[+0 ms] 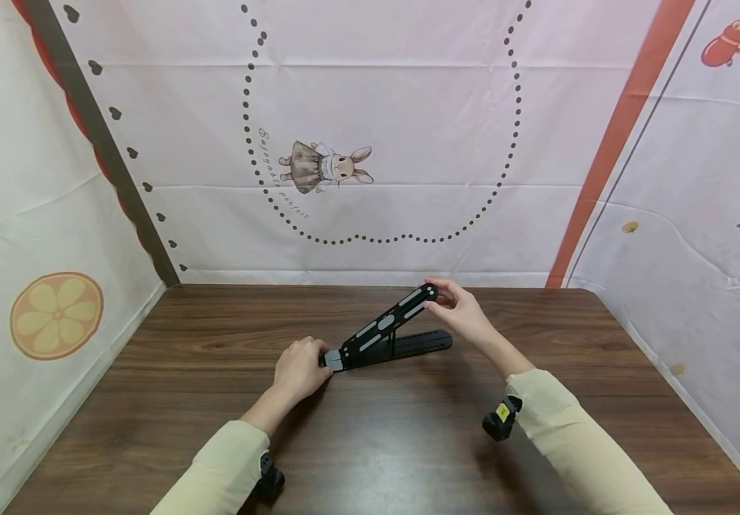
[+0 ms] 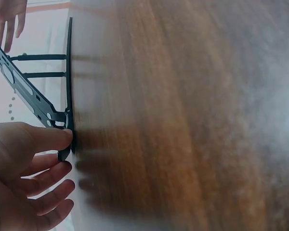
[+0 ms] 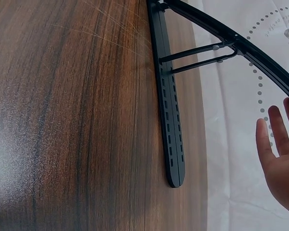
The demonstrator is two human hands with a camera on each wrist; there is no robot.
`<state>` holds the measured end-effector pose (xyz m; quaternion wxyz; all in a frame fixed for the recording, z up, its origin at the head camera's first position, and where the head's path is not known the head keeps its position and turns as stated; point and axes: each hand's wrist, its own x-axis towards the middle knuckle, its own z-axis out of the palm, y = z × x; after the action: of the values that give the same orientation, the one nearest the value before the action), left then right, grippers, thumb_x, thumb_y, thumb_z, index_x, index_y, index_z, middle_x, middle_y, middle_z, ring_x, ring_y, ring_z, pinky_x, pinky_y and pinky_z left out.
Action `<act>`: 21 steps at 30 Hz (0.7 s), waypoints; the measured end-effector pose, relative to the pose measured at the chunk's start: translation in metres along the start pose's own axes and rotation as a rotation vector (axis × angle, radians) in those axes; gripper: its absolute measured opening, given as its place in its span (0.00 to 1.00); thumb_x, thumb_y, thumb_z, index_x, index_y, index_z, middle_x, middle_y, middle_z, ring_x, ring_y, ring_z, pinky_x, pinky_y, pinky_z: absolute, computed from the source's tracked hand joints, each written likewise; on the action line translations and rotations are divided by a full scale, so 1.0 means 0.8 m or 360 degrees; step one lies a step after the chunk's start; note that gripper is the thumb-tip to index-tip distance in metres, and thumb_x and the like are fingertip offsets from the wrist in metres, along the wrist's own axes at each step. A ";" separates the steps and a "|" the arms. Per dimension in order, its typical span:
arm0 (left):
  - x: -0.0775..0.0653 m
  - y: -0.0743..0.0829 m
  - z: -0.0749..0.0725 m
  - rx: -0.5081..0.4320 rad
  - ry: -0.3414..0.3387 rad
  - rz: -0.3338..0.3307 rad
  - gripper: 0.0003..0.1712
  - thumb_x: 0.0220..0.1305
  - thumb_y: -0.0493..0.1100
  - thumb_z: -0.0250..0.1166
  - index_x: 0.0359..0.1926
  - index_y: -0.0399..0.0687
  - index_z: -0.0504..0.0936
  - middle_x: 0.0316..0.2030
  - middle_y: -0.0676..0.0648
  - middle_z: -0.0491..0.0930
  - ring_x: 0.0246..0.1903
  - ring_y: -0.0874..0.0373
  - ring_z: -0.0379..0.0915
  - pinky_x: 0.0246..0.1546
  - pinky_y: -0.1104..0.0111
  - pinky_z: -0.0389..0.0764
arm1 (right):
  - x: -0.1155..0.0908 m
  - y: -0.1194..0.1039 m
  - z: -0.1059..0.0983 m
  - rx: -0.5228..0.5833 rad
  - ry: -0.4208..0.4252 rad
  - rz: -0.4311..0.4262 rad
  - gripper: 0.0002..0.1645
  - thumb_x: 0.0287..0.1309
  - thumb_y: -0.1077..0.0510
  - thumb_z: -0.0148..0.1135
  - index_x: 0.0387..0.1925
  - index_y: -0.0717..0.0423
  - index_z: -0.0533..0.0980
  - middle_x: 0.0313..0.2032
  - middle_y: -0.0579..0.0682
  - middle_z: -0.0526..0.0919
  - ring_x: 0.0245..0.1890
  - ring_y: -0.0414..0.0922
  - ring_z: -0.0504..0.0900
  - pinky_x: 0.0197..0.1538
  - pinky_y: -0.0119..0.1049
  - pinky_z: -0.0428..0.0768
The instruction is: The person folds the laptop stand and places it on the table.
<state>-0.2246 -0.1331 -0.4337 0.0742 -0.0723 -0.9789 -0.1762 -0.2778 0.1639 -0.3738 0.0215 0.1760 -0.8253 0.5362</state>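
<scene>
A black folding laptop stand (image 1: 386, 322) with grey pads stands unfolded at an angle near the back of the table. Its slotted base bar (image 3: 171, 130) lies on the wood, and two thin struts (image 2: 44, 74) link it to the raised upper arm. At the low hinge end, my left hand (image 1: 299, 368) pinches the stand between thumb and fingers. My right hand (image 1: 463, 312) holds the raised tip of the upper arm with thumb and forefinger; in the right wrist view that grip is partly cut off, while the other fingers (image 3: 279, 134) extend loosely.
The brown wooden table (image 1: 370, 443) runs up to a printed white cloth (image 1: 409, 143) hung behind it. More cloth hangs along both sides. Dark wrist cameras are strapped at both sleeves, above the table.
</scene>
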 end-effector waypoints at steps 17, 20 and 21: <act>0.010 -0.004 -0.001 -0.0047 0.0006 -0.0021 0.17 0.46 0.41 0.71 0.41 0.45 0.83 0.35 0.47 0.79 0.36 0.53 0.74 0.36 0.60 0.76 | -0.002 -0.002 -0.004 -0.0043 0.0009 -0.0007 0.29 0.58 0.57 0.60 0.61 0.55 0.66 0.53 0.58 0.76 0.50 0.51 0.76 0.48 0.35 0.77; 0.012 -0.006 -0.001 -0.0051 -0.0012 -0.0032 0.17 0.46 0.40 0.71 0.42 0.45 0.83 0.36 0.47 0.79 0.37 0.52 0.75 0.37 0.59 0.77 | -0.001 -0.002 -0.004 -0.0031 -0.0002 -0.0037 0.29 0.58 0.59 0.60 0.61 0.58 0.66 0.53 0.59 0.76 0.50 0.52 0.77 0.48 0.33 0.77; 0.013 -0.006 -0.001 -0.0052 -0.0017 -0.0039 0.17 0.47 0.40 0.71 0.42 0.45 0.83 0.36 0.47 0.79 0.38 0.51 0.75 0.37 0.59 0.77 | 0.000 -0.001 -0.004 -0.0028 -0.0006 -0.0047 0.29 0.58 0.60 0.60 0.61 0.59 0.66 0.53 0.59 0.76 0.50 0.53 0.77 0.47 0.33 0.77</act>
<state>-0.2357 -0.1369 -0.4327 0.0657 -0.0625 -0.9771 -0.1926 -0.2776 0.1664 -0.3717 0.0294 0.1892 -0.8273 0.5282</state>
